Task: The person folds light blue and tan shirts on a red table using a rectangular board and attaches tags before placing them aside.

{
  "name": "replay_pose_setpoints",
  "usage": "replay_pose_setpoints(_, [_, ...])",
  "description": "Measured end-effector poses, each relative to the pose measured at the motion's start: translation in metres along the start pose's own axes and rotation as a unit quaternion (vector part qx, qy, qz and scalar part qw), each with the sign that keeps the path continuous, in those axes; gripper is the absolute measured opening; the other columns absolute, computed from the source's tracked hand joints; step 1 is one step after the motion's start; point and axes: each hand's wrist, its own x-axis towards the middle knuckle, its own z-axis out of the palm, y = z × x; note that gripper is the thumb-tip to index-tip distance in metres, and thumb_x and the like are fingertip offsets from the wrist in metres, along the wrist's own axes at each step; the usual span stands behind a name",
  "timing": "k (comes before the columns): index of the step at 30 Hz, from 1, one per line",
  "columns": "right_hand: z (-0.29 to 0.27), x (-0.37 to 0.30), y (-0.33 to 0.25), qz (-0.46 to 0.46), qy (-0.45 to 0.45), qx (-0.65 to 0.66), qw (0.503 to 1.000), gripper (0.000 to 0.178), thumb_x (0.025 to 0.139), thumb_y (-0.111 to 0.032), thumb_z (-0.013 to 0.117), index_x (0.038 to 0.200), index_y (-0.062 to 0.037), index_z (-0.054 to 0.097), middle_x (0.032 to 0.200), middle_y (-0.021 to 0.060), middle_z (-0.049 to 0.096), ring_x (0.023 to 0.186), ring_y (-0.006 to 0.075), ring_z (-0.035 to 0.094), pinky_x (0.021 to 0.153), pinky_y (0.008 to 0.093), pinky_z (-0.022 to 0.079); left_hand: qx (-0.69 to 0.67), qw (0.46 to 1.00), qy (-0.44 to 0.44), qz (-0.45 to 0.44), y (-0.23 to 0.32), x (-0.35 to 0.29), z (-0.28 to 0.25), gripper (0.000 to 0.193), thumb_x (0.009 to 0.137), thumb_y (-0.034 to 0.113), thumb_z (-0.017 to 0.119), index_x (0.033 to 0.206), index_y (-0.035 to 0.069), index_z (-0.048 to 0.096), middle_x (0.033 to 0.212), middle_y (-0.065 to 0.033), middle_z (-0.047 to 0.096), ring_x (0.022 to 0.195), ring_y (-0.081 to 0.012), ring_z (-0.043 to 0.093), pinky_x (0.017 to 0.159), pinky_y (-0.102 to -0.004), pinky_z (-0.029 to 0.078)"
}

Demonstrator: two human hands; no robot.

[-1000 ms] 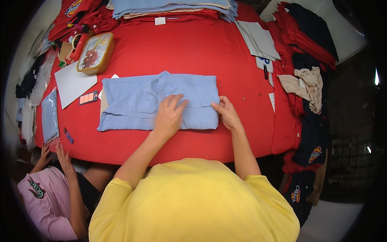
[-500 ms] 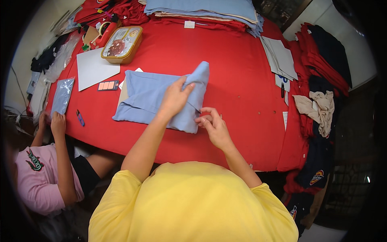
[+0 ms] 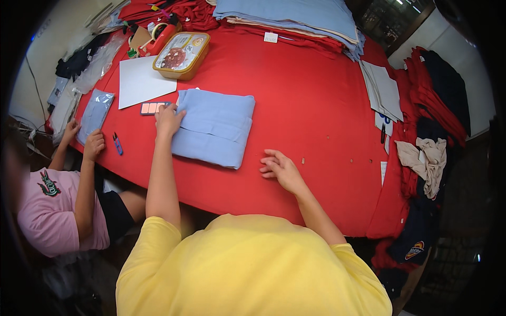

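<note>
A light blue garment (image 3: 216, 126), folded into a flat, nearly square bundle, lies on the red-covered table in front of me. At its left edge is my left hand (image 3: 168, 122), thumb on the cloth and fingers closed at the border; the fingertips partly cover a small card with pale orange squares (image 3: 149, 108). My right hand (image 3: 282, 169) hovers right of the garment, apart from it, fingers loosely bent and spread with nothing in them. A white paper corner (image 3: 197, 88) peeks out behind the bundle.
Left, a person in pink holds a bagged blue garment (image 3: 96, 113) beside thread snips (image 3: 117, 143). White paper (image 3: 142, 81), a plastic tub (image 3: 182, 55) and a tape dispenser (image 3: 161, 39) lie beyond. Blue cloth (image 3: 295, 16) is stacked at the back; papers (image 3: 380, 87) and garments (image 3: 421, 89) line the right.
The garment's right flap has been laid down flat. My left hand has moved from that flap to the left edge. My right hand has come away from the cloth.
</note>
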Motion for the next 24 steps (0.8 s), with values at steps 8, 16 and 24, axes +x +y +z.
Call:
replay_pose_setpoints(8, [0.042,0.049,-0.031,-0.053,0.033,-0.085,0.994,0.064,0.086,-0.015,0.065,0.141,-0.0011,0.035,0.124,0.0199,0.054,0.106,0.0281,0.060,0.088,0.0394,0.052,-0.080,0.996,-0.047,-0.016,0.000,-0.007,-0.008,0.032,0.079,0.027,0.073,0.097,0.001,0.067,0.091,-0.0169,0.067,0.085,-0.0332,0.065,0.076,-0.0425,0.051])
replay_pose_setpoints(16, [-0.010,0.051,-0.066,-0.128,0.233,-0.514,0.816,0.066,0.089,-0.040,0.057,0.145,-0.0129,0.035,0.149,0.0193,0.033,0.135,0.0432,0.031,0.107,0.0621,0.025,-0.209,0.971,-0.092,0.071,0.065,-0.130,0.017,0.031,0.077,0.004,0.071,0.098,0.003,0.048,0.080,-0.0161,0.060,0.083,-0.0358,0.062,0.070,-0.0439,0.049])
replay_pose_setpoints(24, [-0.032,0.092,-0.043,-0.306,0.160,-0.659,0.668,0.071,0.087,-0.060,0.051,0.144,-0.0203,0.040,0.153,0.0157,0.028,0.141,0.0442,0.017,0.106,0.0719,0.010,-0.219,0.959,-0.063,0.168,0.090,-0.199,0.051,0.025,0.083,0.005,0.065,0.099,0.003,0.045,0.074,-0.0205,0.061,0.073,-0.0408,0.062,0.064,-0.0476,0.047])
